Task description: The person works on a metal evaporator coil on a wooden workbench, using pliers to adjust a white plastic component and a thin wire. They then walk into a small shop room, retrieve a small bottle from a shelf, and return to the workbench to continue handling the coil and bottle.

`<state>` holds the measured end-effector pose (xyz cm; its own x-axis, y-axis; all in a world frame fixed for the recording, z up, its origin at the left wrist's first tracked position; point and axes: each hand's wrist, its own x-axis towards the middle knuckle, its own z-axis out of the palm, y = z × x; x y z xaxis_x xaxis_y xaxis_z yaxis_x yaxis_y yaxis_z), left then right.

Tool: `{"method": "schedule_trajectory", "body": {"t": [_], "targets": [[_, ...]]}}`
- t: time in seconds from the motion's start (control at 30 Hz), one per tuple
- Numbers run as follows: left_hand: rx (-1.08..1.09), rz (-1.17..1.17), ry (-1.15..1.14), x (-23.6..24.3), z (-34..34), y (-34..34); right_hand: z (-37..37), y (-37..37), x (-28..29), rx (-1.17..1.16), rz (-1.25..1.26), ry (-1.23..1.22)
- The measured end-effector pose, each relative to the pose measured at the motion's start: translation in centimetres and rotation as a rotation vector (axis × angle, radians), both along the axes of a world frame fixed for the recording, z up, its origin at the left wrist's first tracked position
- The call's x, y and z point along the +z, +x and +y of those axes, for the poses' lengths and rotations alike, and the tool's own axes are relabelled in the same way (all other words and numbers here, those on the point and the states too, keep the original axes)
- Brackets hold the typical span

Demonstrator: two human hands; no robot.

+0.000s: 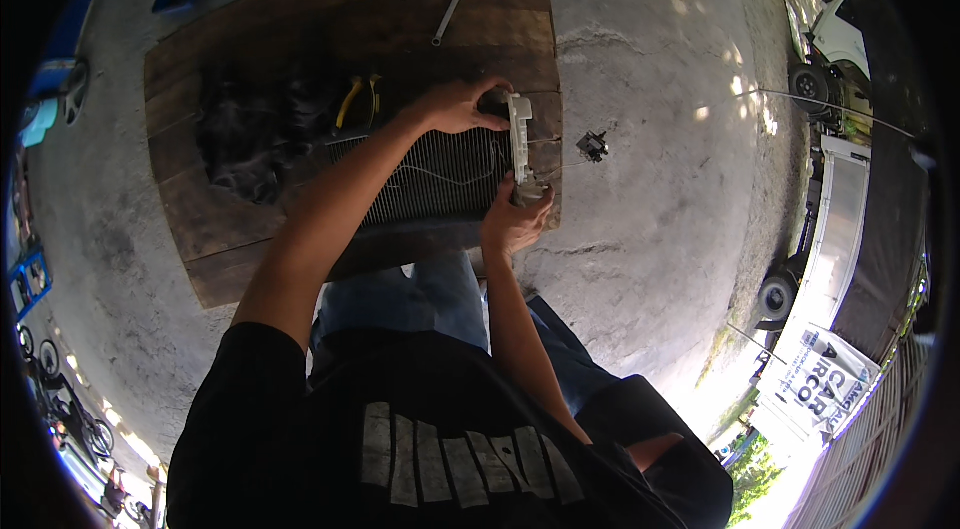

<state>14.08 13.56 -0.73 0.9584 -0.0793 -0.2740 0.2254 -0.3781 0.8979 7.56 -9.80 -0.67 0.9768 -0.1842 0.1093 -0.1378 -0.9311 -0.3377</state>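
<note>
Our left arm stretches diagonally forward, its hand (pixel 465 109) arched and clamped about the far end of a pale end tank (pixel 519 137). Our right hand (pixel 515 221), forearm rising steeply behind it, is closed around the near end, covering much of it. Between and left of our hands lies a finned radiator core (pixel 440 174) on the worktop (pixel 350 9), partly hidden by our left forearm. Left of that forearm, a dark bundle (pixel 255 134) is hard for us to make out.
</note>
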Motion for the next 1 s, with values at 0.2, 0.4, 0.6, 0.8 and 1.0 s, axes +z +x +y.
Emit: {"method": "schedule_trajectory", "body": {"t": [0.2, 0.4, 0.6, 0.8, 1.0], "targets": [[0.017, -0.073, -0.026, -1.0, -0.2, 0.0, -0.1, -0.1, 0.3, 0.022, -0.033, -0.01], [0.025, -0.094, -0.022, -1.6, -0.4, 0.2, -0.2, 0.0, -0.3, 0.025, -0.1, -0.042], [-0.002, -0.025, -0.067, -1.5, -0.2, 0.3, -0.4, 0.1, -0.2, 0.022, -0.052, -0.038], [-0.024, -0.064, 0.014, -0.9, 0.0, 0.2, -0.1, 0.3, 1.8, 0.023, 0.073, 0.008], [-0.09, 0.073, 0.025, -0.7, 0.2, 0.6, -0.4, 0.5, 3.0, 0.052, 0.157, 0.036]]}}
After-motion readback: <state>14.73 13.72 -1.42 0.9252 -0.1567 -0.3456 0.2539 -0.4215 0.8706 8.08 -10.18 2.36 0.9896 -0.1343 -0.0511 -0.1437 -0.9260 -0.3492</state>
